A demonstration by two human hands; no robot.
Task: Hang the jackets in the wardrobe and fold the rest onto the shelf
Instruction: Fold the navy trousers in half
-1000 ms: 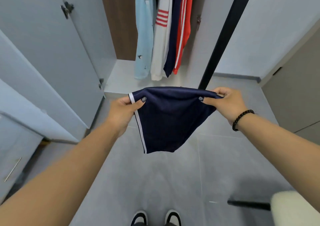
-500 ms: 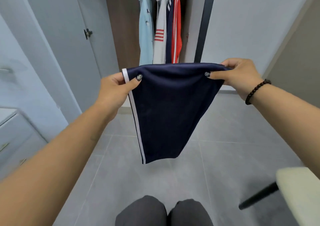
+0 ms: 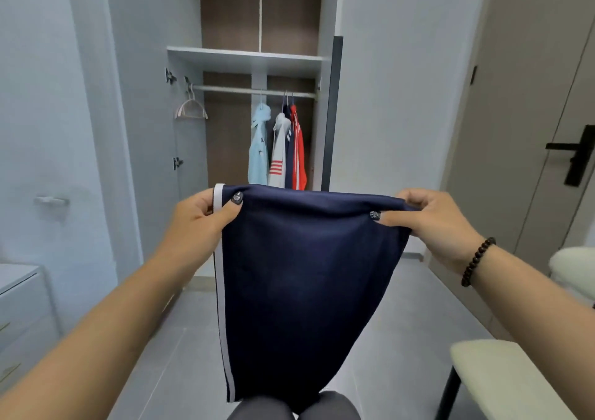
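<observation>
Both hands up front, holding folded navy garment (image 3: pixel 306 278) by its top edge. Left hand (image 3: pixel 201 215) pinching the left top corner at the white stripe, thumb on the near face. Right hand (image 3: pixel 431 223) pinching the right top corner, thumb likewise in front. Top edge taut and roughly level between them; long axis hanging straight down, lower end over the knees. Not a jacket by the look of it, so probably bound for the shelf.

Key relation: wardrobe shelf (image 3: pixel 244 57) straight ahead and well above the hands, above the rail (image 3: pixel 254 91) carrying hung jackets (image 3: pixel 280 149). Neither hand clearly nearer; garment squarely centred on the opening. Likely needs another fold first, then a lift up and forward.

Versus half a second ago: same grip, same corners, garment shape unchanged. View tipped up, shelf and rail now in sight, spare hanger (image 3: pixel 190 110) visible on the left door. Hands lower in the picture.
</observation>
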